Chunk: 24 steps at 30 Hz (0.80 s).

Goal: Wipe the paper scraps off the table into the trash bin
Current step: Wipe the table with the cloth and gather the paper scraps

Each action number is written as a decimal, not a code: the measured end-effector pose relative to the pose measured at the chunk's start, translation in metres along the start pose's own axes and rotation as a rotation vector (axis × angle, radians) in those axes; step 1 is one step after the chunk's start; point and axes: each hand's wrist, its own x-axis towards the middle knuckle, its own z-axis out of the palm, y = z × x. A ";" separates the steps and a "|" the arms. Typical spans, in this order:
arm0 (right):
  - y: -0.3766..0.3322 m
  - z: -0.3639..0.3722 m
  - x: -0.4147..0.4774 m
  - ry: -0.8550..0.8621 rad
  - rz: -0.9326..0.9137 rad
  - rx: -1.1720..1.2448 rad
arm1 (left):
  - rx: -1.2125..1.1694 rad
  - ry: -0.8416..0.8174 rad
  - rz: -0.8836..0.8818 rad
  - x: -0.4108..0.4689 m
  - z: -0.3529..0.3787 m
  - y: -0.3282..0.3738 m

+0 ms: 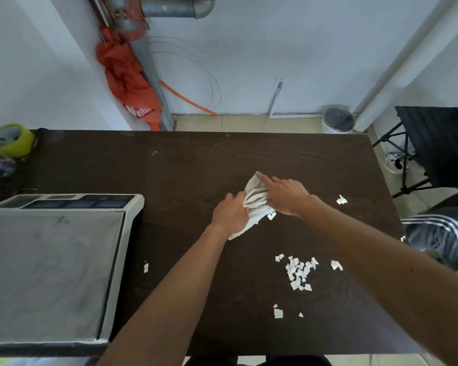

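Left hand [230, 215]: grasping the near part of the cloth [253, 198], fingers curling into its folds, at centre frame

Right hand [283, 194]: gripping the same cloth from the right side, index finger stretching out over its far corner; the two hands are lying close together with the bunched fabric between them

Cloth: white, crumpled, resting on the table [196, 167], its lower end trailing out beneath the left wrist

Scraps [299, 273]: white paper bits, lying mostly in a loose cluster on the table at lower right of centre, well apart from the cloth; single bits are sitting just beside the cloth's right edge, to the right of the right hand, near the table's right edge, below the cluster, and one near the scale

Table: dark wood-grain, filling the middle of the frame

Scale [50, 260]: grey platter with a pale housing, occupying the table's lower left

Bin [337, 120]: white, round, dark-topped, standing on the floor beyond the table's far edge, at upper right

Stool [439, 143]: black, folding, standing at the right edge

Bucket [13, 140]: yellow-green, sitting at the far left
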 end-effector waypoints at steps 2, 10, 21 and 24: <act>0.003 -0.001 0.007 -0.018 -0.045 -0.049 | 0.010 0.019 -0.009 0.006 0.000 0.001; 0.026 -0.014 0.045 -0.044 -0.068 -0.052 | 0.014 0.065 -0.073 0.043 0.000 0.016; 0.124 -0.024 0.070 -0.026 0.003 0.099 | 0.037 0.119 -0.077 0.112 0.012 0.090; 0.154 -0.026 0.073 -0.003 0.020 0.127 | 0.038 0.133 -0.076 0.132 0.019 0.116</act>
